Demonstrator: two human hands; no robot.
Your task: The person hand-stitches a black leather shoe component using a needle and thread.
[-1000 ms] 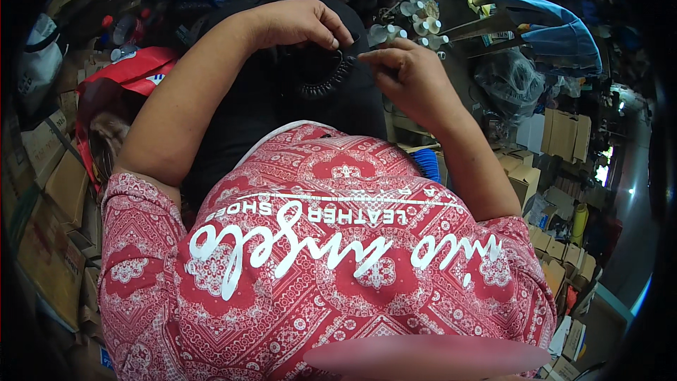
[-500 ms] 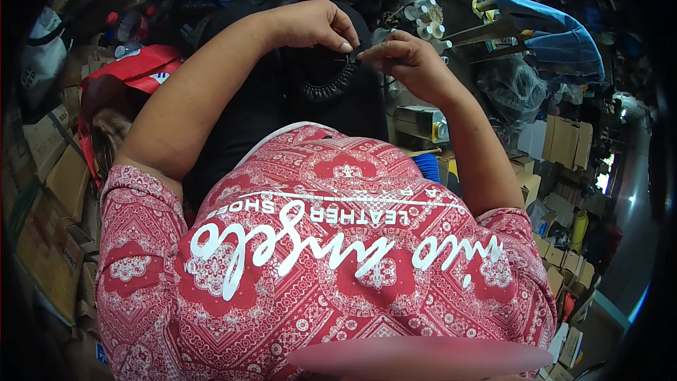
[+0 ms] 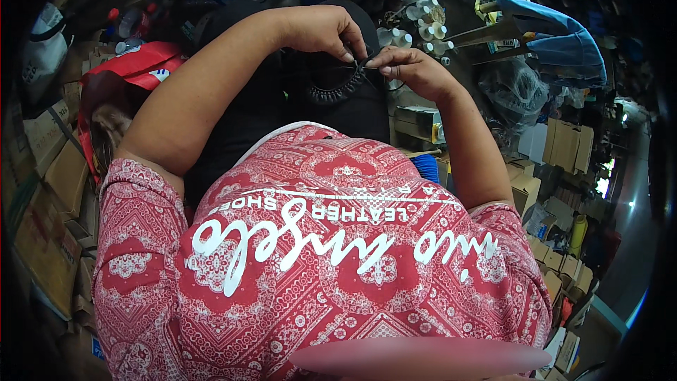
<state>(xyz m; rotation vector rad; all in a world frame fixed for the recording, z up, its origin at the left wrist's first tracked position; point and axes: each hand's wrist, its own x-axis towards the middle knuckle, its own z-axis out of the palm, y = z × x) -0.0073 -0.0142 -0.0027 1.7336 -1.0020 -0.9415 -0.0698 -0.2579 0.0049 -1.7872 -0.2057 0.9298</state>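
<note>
A black piece of material (image 3: pixel 331 102) with a curved stitched edge lies on my lap, over dark trousers. My left hand (image 3: pixel 321 30) pinches its upper edge with closed fingers. My right hand (image 3: pixel 409 70) is right beside it, fingertips pinched together on a thin black thread or needle at the same edge. The two hands' fingertips nearly touch. What exactly the right fingers hold is too small to tell. My red patterned shirt fills the lower half of the view.
Several white thread spools (image 3: pixel 422 22) stand just beyond my hands. A blue cloth (image 3: pixel 557 35) hangs over a stand at upper right. A red bag (image 3: pixel 137 63) lies at left. Cardboard boxes (image 3: pixel 557 144) crowd both sides, with a dark plastic bag (image 3: pixel 518 92) nearby.
My right hand has moved left and up toward my left hand, so the fingertips now meet at the black piece's edge. The left hand stayed put.
</note>
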